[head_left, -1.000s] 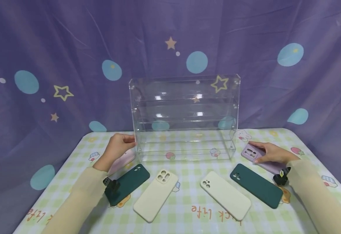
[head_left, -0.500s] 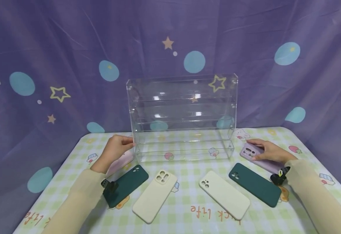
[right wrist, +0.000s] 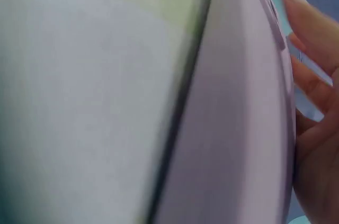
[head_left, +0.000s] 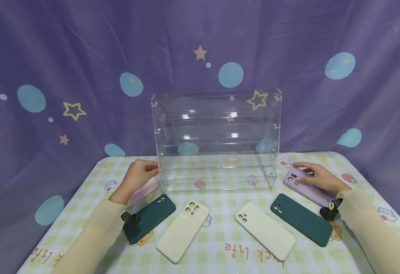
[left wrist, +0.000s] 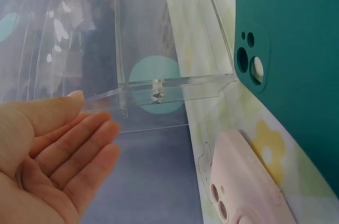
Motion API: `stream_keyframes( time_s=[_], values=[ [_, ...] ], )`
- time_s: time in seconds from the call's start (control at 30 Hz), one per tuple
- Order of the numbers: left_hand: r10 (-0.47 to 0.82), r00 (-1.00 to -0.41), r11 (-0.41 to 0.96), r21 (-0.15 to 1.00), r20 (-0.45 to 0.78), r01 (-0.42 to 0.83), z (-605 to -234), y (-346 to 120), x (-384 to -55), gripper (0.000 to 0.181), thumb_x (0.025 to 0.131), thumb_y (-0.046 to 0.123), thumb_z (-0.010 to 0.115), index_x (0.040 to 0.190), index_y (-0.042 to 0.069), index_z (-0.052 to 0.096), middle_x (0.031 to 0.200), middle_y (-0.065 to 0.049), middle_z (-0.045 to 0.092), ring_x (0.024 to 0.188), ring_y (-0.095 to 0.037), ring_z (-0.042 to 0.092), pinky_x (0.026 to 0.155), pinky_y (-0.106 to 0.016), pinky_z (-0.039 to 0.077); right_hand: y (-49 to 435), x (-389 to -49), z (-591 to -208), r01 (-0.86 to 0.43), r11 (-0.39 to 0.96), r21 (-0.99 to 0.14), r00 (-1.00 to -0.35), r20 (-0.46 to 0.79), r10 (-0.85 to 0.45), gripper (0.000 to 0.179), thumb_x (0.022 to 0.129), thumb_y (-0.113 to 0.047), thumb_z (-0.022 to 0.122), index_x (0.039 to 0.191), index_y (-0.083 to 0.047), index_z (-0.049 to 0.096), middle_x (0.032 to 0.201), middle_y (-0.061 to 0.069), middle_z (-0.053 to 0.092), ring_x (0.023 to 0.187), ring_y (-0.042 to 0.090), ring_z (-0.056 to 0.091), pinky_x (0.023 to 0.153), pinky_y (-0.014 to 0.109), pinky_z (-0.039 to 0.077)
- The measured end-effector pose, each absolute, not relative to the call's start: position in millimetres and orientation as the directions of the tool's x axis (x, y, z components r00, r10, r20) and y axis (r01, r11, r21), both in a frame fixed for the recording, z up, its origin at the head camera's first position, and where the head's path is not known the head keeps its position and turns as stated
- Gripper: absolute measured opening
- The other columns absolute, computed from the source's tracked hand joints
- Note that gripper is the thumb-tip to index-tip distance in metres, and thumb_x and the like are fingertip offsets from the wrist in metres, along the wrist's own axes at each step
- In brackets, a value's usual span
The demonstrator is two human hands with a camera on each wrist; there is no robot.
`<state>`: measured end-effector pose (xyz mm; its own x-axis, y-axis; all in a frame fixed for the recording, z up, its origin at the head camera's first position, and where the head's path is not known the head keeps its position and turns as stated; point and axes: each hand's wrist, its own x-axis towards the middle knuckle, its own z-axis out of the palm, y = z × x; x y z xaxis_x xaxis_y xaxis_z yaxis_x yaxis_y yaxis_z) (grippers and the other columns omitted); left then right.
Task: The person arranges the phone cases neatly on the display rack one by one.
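A clear acrylic display rack (head_left: 217,131) with several tiers stands upright at the back of the table. My left hand (head_left: 140,175) is at its lower left side, fingertips at the side panel; the left wrist view shows the thumb and fairly straight fingers apart. I cannot tell how firmly they touch. Below that hand lies a pink phone case (left wrist: 249,181), partly hidden in the head view. My right hand (head_left: 320,179) rests over a lilac phone case (head_left: 308,190); its thumb is by the camera holes and its fingers reach the far edge. In the right wrist view those fingers look loose.
Nearer on the table lie a green phone case (head_left: 152,217) and a cream one (head_left: 183,234) on the left. A second cream phone case (head_left: 265,232) and a second green one (head_left: 303,220) lie on the right. A purple curtain (head_left: 83,57) hangs behind the checked table (head_left: 217,213).
My right thumb has shifted from the lilac case's near edge up towards its camera holes. My left hand stays at the rack's side, and the cases keep their places.
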<state>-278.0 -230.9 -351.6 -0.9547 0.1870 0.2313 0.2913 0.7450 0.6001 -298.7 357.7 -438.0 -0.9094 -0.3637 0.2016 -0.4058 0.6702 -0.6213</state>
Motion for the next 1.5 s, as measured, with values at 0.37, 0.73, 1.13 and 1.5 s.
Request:
stream_keyframes(
  time_s=[0.37,0.73,1.13,1.5],
  values=[
    [0.172,-0.957,0.74,0.611,0.231,0.281,-356.3,-232.2,-278.7,0.022,0.089,0.011,0.065,0.105,-0.004,0.07,0.103,-0.019,0.069,0.094,-0.032,0.066,0.08,-0.044,0.053,362.2,-300.3,-424.1,-0.28,0.712,-0.644,-0.958,0.233,-0.166,0.039,0.096,-0.027,0.057,0.121,0.002,0.061,0.113,0.021,0.065,0.086,-0.016,0.048,0.072,0.007,0.039],
    [0.18,-0.95,0.747,0.593,0.256,0.301,-358.2,-232.2,-276.6,0.02,0.088,0.012,0.066,0.102,-0.002,0.072,0.099,-0.017,0.07,0.089,-0.03,0.067,0.077,-0.043,0.054,369.9,-298.8,-382.9,-0.157,0.677,-0.719,-0.987,0.098,-0.125,0.055,0.091,-0.044,0.059,0.129,-0.005,0.058,0.11,-0.015,0.064,0.09,-0.017,0.049,0.072,0.011,0.044],
    [0.178,-0.951,0.757,0.582,0.252,0.295,-356.8,-232.2,-280.2,0.021,0.088,0.011,0.066,0.103,-0.002,0.071,0.101,-0.018,0.07,0.091,-0.031,0.067,0.077,-0.043,0.054,364.8,-308.0,-314.3,-0.148,0.297,-0.943,-0.987,0.158,0.01,0.015,0.09,-0.026,0.065,0.098,-0.038,0.069,0.083,-0.02,0.068,0.074,-0.003,0.06,0.058,0.017,0.049],
    [0.177,-0.954,0.756,0.587,0.243,0.29,-356.3,-232.2,-278.9,0.021,0.089,0.012,0.066,0.104,-0.002,0.071,0.101,-0.018,0.07,0.091,-0.031,0.067,0.078,-0.043,0.054,336.5,-316.4,-235.4,-0.351,-0.431,-0.831,-0.934,0.341,0.104,0.018,0.083,0.011,0.063,0.095,0.001,0.072,0.077,0.007,0.07,0.062,0.011,0.061,0.046,0.017,0.044]
  ],
)
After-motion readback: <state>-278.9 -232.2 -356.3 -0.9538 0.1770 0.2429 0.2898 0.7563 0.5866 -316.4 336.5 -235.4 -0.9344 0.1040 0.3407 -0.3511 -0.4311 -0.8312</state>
